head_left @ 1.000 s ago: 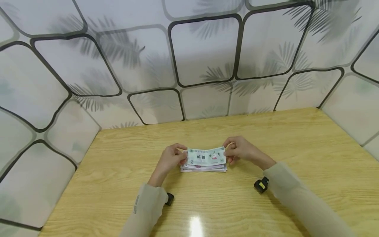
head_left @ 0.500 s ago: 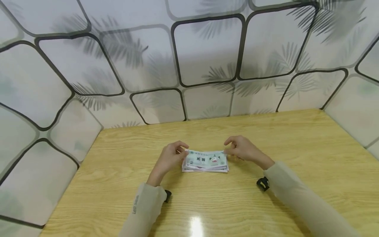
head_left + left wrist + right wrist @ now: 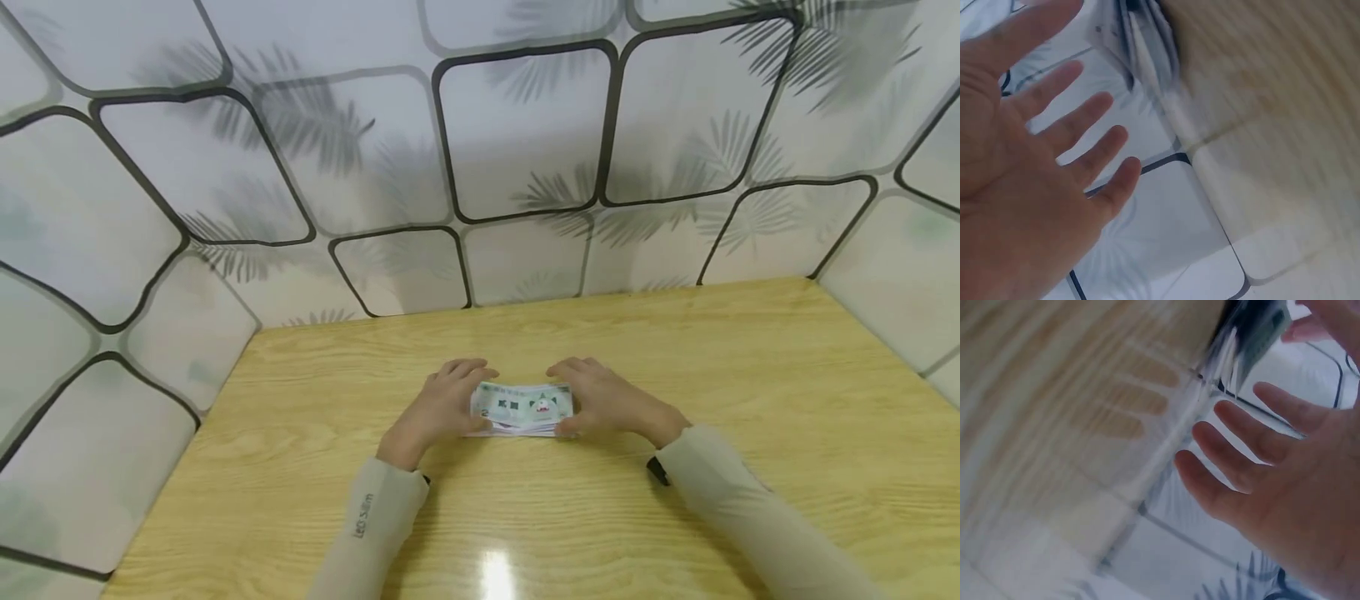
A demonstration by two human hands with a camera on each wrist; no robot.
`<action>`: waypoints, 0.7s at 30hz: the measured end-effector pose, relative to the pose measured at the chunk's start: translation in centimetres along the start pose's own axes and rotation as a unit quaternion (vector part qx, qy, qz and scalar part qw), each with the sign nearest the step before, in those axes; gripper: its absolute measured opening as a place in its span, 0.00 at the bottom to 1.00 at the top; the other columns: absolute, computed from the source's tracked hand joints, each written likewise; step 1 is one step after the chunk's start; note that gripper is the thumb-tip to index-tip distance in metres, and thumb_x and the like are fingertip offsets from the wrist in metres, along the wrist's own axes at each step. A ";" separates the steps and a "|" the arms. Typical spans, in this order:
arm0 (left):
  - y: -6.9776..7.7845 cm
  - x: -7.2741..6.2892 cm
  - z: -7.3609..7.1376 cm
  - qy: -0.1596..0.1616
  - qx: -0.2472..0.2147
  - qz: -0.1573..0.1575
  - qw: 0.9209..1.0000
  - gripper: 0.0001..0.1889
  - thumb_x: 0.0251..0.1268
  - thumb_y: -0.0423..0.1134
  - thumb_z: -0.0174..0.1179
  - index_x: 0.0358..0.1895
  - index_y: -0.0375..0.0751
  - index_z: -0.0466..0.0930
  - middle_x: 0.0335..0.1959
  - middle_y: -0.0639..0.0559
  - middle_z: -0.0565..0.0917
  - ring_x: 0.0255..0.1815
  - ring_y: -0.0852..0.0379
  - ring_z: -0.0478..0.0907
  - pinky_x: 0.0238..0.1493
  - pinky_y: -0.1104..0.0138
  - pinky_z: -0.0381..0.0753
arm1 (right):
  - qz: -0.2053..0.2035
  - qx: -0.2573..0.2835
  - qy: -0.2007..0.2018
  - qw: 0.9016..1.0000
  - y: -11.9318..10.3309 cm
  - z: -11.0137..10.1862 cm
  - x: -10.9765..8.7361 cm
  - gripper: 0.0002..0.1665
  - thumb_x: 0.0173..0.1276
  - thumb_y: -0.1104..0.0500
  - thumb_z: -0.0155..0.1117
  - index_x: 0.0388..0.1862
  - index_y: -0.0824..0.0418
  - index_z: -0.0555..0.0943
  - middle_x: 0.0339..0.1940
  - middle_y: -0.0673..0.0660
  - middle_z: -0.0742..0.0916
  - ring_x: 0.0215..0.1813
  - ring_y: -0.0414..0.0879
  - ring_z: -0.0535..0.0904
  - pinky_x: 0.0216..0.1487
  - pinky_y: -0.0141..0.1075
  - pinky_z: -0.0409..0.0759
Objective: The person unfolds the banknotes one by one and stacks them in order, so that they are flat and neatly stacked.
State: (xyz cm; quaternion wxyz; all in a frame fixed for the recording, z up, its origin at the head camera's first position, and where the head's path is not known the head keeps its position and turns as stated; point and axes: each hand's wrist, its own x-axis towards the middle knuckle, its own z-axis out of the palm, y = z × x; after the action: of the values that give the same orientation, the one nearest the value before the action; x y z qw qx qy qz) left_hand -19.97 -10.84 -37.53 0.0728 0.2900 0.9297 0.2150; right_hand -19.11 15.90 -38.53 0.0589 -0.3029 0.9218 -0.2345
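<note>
A small stack of play banknotes [image 3: 525,432] lies on the wooden table, topped by a pale green note [image 3: 517,400] with a 2, two dark square codes and a cartoon figure. At its left end is my left hand [image 3: 444,403], thumb by the near corner and fingers by the far one. My right hand [image 3: 607,403] mirrors it at the right end. In the left wrist view the fingers [image 3: 1085,119] are spread and relaxed, beside the edges of the notes [image 3: 1147,44]. The right wrist view likewise shows spread fingers [image 3: 1241,434] below the notes [image 3: 1263,340].
The wood-grained table [image 3: 322,375] reaches back to a wall [image 3: 517,133] covered with dark rounded outlines and leaf prints. Similar panels stand on the left [image 3: 75,467] and right [image 3: 930,275]. A bright light reflection [image 3: 497,575] shows near the front.
Both hands have let go of the top note's ends. It has sunk onto the stack, and the hands have opened wider and moved inward around the stack's ends.
</note>
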 end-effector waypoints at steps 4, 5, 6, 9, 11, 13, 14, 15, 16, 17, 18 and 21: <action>0.4 0.3 0.3 -0.044 0.027 -0.006 0.999 0.39 0.58 0.36 0.76 0.73 0.42 0.69 0.76 0.42 0.64 0.78 0.39 0.55 0.74 0.40 0.55 | 0.023 -0.050 -0.032 0.998 -0.5 0.2 0.0 0.48 0.59 0.52 0.77 0.71 0.71 0.67 0.69 0.69 0.74 0.64 0.66 0.70 0.61 0.63 0.72; 0.4 0.4 0.4 -0.050 0.030 -0.008 0.998 0.39 0.59 0.36 0.76 0.73 0.43 0.69 0.76 0.43 0.65 0.77 0.39 0.55 0.74 0.40 0.56 | 0.027 -0.057 -0.036 0.997 -0.6 0.2 0.0 0.48 0.59 0.52 0.77 0.72 0.71 0.67 0.69 0.69 0.74 0.65 0.66 0.70 0.60 0.63 0.72; 0.5 0.4 0.4 -0.055 0.031 -0.011 0.998 0.38 0.59 0.36 0.75 0.73 0.43 0.68 0.75 0.43 0.66 0.77 0.40 0.56 0.74 0.41 0.56 | 0.030 -0.064 -0.038 0.997 -0.6 0.2 0.0 0.48 0.59 0.52 0.77 0.72 0.71 0.67 0.69 0.69 0.74 0.65 0.66 0.69 0.61 0.64 0.72; 0.7 0.6 0.5 -0.065 0.031 -0.022 0.997 0.39 0.59 0.37 0.75 0.74 0.44 0.69 0.74 0.43 0.69 0.75 0.40 0.61 0.74 0.40 0.58 | 0.030 -0.077 -0.040 0.996 -0.6 0.1 -0.1 0.48 0.59 0.54 0.78 0.72 0.71 0.66 0.68 0.70 0.74 0.66 0.67 0.69 0.62 0.64 0.72; 0.7 0.7 0.5 -0.072 0.032 -0.027 0.997 0.39 0.59 0.37 0.75 0.74 0.44 0.69 0.73 0.43 0.70 0.74 0.40 0.63 0.73 0.40 0.60 | 0.028 -0.076 -0.041 0.996 -0.4 0.0 -0.1 0.47 0.60 0.55 0.77 0.72 0.71 0.67 0.68 0.70 0.74 0.65 0.67 0.70 0.63 0.63 0.72; 0.7 0.8 0.4 -0.078 0.027 -0.029 0.996 0.39 0.59 0.37 0.75 0.74 0.44 0.69 0.72 0.43 0.70 0.73 0.40 0.64 0.73 0.40 0.59 | 0.023 -0.076 -0.040 0.996 -0.3 -0.2 -0.2 0.46 0.60 0.55 0.76 0.71 0.71 0.67 0.67 0.70 0.75 0.64 0.66 0.71 0.63 0.62 0.73; 0.7 0.9 0.4 -0.079 0.025 -0.028 0.996 0.39 0.59 0.37 0.75 0.74 0.44 0.69 0.72 0.43 0.71 0.73 0.40 0.65 0.73 0.41 0.60 | 0.022 -0.075 -0.039 0.996 -0.2 -0.3 -0.2 0.45 0.60 0.56 0.76 0.71 0.71 0.67 0.66 0.70 0.75 0.64 0.66 0.71 0.63 0.62 0.73; 0.8 0.9 0.4 -0.079 0.022 -0.028 0.996 0.38 0.59 0.36 0.75 0.74 0.44 0.69 0.72 0.43 0.71 0.73 0.40 0.65 0.74 0.41 0.60 | 0.022 -0.074 -0.038 0.996 -0.1 -0.4 -0.2 0.45 0.59 0.56 0.76 0.71 0.71 0.68 0.66 0.70 0.75 0.64 0.66 0.71 0.62 0.62 0.73; 0.8 1.0 0.3 -0.079 0.019 -0.028 0.996 0.38 0.59 0.36 0.75 0.73 0.44 0.69 0.72 0.43 0.71 0.72 0.41 0.65 0.74 0.42 0.60 | 0.022 -0.073 -0.036 0.996 0.0 -0.4 -0.2 0.44 0.59 0.57 0.76 0.71 0.71 0.68 0.66 0.70 0.75 0.64 0.66 0.71 0.62 0.62 0.73; 0.8 1.0 0.3 -0.079 0.016 -0.028 0.996 0.38 0.58 0.36 0.75 0.73 0.44 0.70 0.72 0.43 0.71 0.72 0.41 0.66 0.74 0.43 0.61 | 0.020 -0.075 -0.034 0.996 0.0 -0.5 -0.2 0.44 0.59 0.57 0.76 0.71 0.70 0.68 0.66 0.70 0.75 0.64 0.66 0.71 0.62 0.62 0.73; 0.8 1.1 0.3 -0.078 0.014 -0.028 0.996 0.38 0.58 0.35 0.75 0.73 0.45 0.70 0.72 0.43 0.71 0.72 0.42 0.66 0.74 0.44 0.61 | 0.018 -0.075 -0.033 0.996 0.1 -0.5 -0.2 0.44 0.59 0.56 0.76 0.70 0.70 0.68 0.66 0.70 0.76 0.64 0.66 0.71 0.62 0.62 0.73; 0.8 1.2 0.3 -0.080 0.009 -0.028 0.996 0.39 0.57 0.36 0.76 0.73 0.46 0.70 0.72 0.44 0.71 0.71 0.42 0.66 0.73 0.45 0.62 | 0.014 -0.074 -0.037 0.996 0.3 -0.5 -0.3 0.45 0.60 0.55 0.77 0.71 0.71 0.68 0.65 0.70 0.76 0.64 0.66 0.72 0.63 0.61 0.74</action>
State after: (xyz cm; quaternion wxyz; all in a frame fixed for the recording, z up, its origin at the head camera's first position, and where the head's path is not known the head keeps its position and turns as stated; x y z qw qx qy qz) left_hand -20.45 -9.51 -37.47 0.1500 0.2807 0.9307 0.1804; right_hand -19.15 16.51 -38.29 0.0736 -0.3019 0.9381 -0.1531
